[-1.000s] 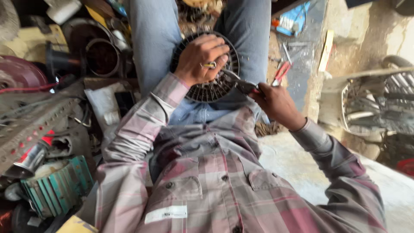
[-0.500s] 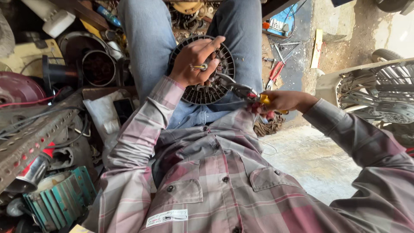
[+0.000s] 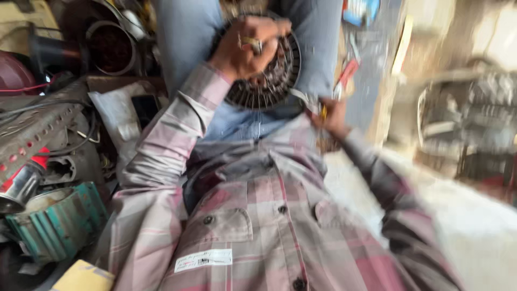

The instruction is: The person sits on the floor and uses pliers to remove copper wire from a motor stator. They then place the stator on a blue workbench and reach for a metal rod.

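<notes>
Blurred concrete floor [image 3: 474, 226], cluttered workshop, left hand [image 3: 247, 46] fingers clamped on slotted metal disc [image 3: 269, 81], right hand [image 3: 331, 116] fingers gripping pliers [image 3: 344, 75]

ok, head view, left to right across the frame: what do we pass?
Green finned housing → left hand gripping the round black slotted motor core on the lap → right hand with a red-handled tool → blurred wire fan guard.
</notes>
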